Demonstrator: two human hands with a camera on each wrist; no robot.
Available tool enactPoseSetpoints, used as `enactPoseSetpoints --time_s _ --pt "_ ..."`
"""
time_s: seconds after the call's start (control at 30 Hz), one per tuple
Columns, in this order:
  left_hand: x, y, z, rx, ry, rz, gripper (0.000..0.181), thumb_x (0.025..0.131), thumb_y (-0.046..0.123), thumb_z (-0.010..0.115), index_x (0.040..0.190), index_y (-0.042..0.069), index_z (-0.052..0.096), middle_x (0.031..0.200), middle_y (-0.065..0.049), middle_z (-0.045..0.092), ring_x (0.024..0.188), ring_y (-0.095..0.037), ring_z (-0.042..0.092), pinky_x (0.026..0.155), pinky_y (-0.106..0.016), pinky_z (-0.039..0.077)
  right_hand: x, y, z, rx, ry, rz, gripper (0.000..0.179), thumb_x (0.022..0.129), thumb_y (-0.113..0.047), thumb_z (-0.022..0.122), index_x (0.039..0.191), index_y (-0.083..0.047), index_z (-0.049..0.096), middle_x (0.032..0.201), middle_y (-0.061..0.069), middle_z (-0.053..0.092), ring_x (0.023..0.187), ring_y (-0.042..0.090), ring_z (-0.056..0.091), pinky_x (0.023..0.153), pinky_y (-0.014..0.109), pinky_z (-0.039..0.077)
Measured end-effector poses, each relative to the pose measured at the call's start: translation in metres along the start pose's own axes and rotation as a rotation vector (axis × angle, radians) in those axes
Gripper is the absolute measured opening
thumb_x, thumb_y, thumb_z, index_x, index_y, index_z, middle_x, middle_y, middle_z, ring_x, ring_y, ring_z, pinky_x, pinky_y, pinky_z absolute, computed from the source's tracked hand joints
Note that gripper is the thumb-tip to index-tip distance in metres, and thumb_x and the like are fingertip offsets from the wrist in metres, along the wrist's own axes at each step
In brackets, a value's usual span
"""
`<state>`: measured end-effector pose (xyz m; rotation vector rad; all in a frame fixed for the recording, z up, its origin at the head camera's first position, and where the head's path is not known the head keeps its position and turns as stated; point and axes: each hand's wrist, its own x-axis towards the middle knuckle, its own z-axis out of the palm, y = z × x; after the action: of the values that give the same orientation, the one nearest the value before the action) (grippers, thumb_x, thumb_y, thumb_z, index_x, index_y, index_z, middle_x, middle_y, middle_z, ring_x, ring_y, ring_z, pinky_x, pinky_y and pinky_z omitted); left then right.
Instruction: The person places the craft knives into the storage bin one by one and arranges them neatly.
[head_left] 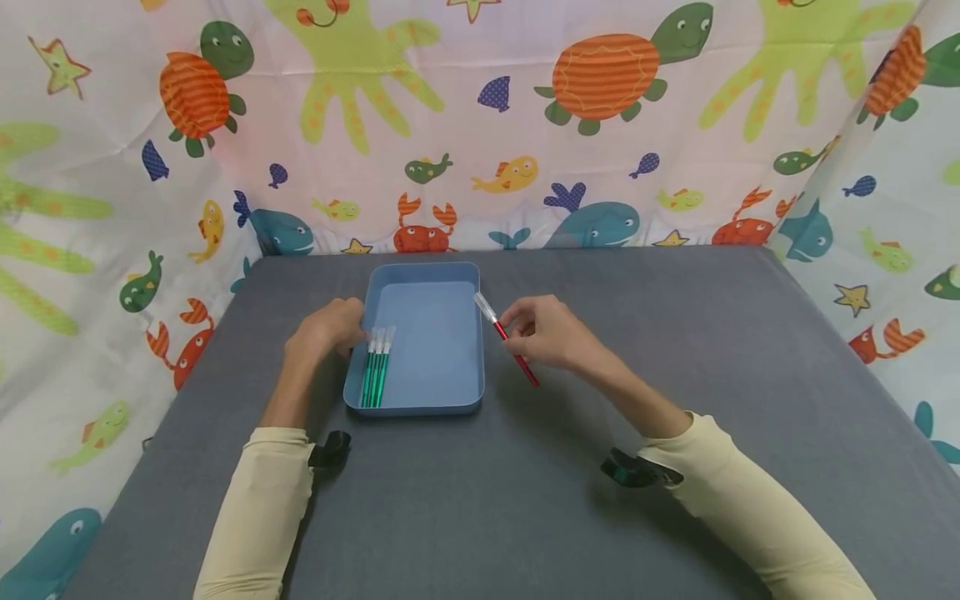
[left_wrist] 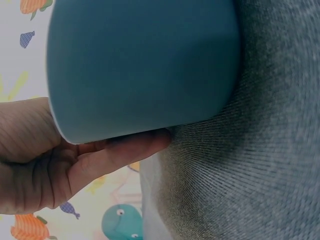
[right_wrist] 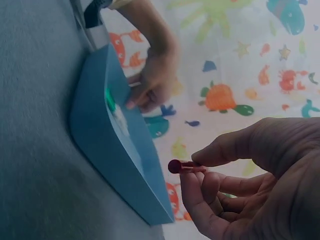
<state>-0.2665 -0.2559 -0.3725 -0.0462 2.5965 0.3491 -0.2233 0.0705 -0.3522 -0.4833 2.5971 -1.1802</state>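
Observation:
A shallow blue tray (head_left: 431,350) sits on the grey cloth. My left hand (head_left: 326,329) grips its left side, with fingers (left_wrist: 122,150) along the outer wall in the left wrist view. Inside the tray, several slim green pens (head_left: 376,379) with clear caps lie side by side against the left wall. My right hand (head_left: 551,333) pinches a red pen (head_left: 527,369) between thumb and fingertips, just beyond the tray's right rim. The red pen is tilted, its clear cap pointing up toward the tray; its round red end (right_wrist: 174,166) faces the right wrist camera.
Grey cloth (head_left: 675,333) covers the table around the tray. A white curtain (head_left: 450,83) printed with sea animals hangs at the back and both sides. Dark wrist cameras (head_left: 332,450) are strapped at both sleeves.

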Motion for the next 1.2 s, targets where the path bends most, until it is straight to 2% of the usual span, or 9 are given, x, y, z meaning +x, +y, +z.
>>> enactPoseSetpoints --time_s 0.13,0.23,0.37,0.5,0.63,0.97,1.03,1.2 --pt "-0.001 -0.001 0.000 0.002 0.013 0.008 0.038 0.105 0.015 0.061 0.136 -0.006 0.054 0.119 -0.024 0.067 0.097 -0.030 0.071 0.090 -0.048 0.060 0.012 -0.007 0.016 0.054 -0.050 -0.009 0.026 0.092 -0.006 0.070 0.116 0.001 0.070 0.085 0.012 0.072 0.070 0.027 0.066 0.064 0.027 0.053" --pt "-0.003 -0.001 0.001 0.000 0.016 0.011 0.038 0.105 0.015 0.061 0.136 -0.006 0.054 0.119 -0.024 0.066 0.096 -0.030 0.071 0.088 -0.046 0.060 0.025 -0.013 0.033 0.088 -0.083 0.010 0.024 0.092 -0.007 0.071 0.115 -0.001 0.070 0.083 0.010 0.072 0.068 0.026 0.067 0.067 0.028 0.058" --pt "-0.005 -0.002 0.002 -0.002 0.016 0.005 0.037 0.105 0.016 0.061 0.135 -0.006 0.054 0.119 -0.024 0.066 0.096 -0.029 0.071 0.087 -0.044 0.060 0.045 -0.023 0.058 0.138 -0.123 0.079 0.021 0.092 -0.008 0.073 0.112 -0.001 0.071 0.081 0.007 0.068 0.066 0.016 0.064 0.069 0.029 0.062" --pt "-0.006 -0.001 0.001 -0.005 0.017 0.005 0.039 0.105 0.016 0.062 0.136 -0.006 0.054 0.120 -0.024 0.066 0.097 -0.029 0.072 0.089 -0.046 0.060 0.062 -0.027 0.078 0.244 -0.175 0.169 0.018 0.093 -0.006 0.071 0.110 0.001 0.070 0.077 0.006 0.061 0.064 0.015 0.059 0.069 0.029 0.062" --pt "-0.004 0.000 0.001 -0.016 0.015 -0.001 0.039 0.105 0.016 0.062 0.137 -0.005 0.054 0.121 -0.024 0.066 0.097 -0.029 0.072 0.091 -0.047 0.060 0.073 -0.029 0.092 0.306 -0.171 0.224 0.015 0.094 -0.004 0.070 0.107 0.002 0.071 0.075 0.005 0.058 0.064 0.016 0.056 0.071 0.031 0.063" --pt "-0.005 -0.001 -0.003 0.000 0.006 -0.001 0.036 0.105 0.015 0.061 0.135 -0.005 0.054 0.118 -0.023 0.066 0.096 -0.028 0.072 0.087 -0.043 0.059 0.080 -0.037 0.117 0.380 -0.173 0.196 0.007 0.091 0.003 0.071 0.097 0.007 0.072 0.067 0.007 0.057 0.062 0.015 0.058 0.072 0.040 0.066" --pt "-0.005 -0.001 -0.002 -0.006 0.000 0.002 0.037 0.105 0.016 0.061 0.135 -0.005 0.054 0.119 -0.023 0.066 0.097 -0.029 0.071 0.088 -0.043 0.060 0.080 -0.039 0.123 0.383 -0.166 0.180 0.001 0.090 0.005 0.071 0.089 0.006 0.071 0.064 0.007 0.056 0.059 0.015 0.059 0.070 0.040 0.066" --pt "-0.004 0.003 -0.002 -0.007 -0.003 0.000 0.040 0.105 0.016 0.063 0.136 -0.006 0.054 0.121 -0.025 0.066 0.099 -0.030 0.071 0.093 -0.046 0.060 0.078 -0.041 0.132 0.388 -0.153 0.153 0.016 0.089 0.007 0.072 0.077 0.001 0.065 0.061 0.006 0.056 0.056 0.015 0.061 0.066 0.037 0.065"
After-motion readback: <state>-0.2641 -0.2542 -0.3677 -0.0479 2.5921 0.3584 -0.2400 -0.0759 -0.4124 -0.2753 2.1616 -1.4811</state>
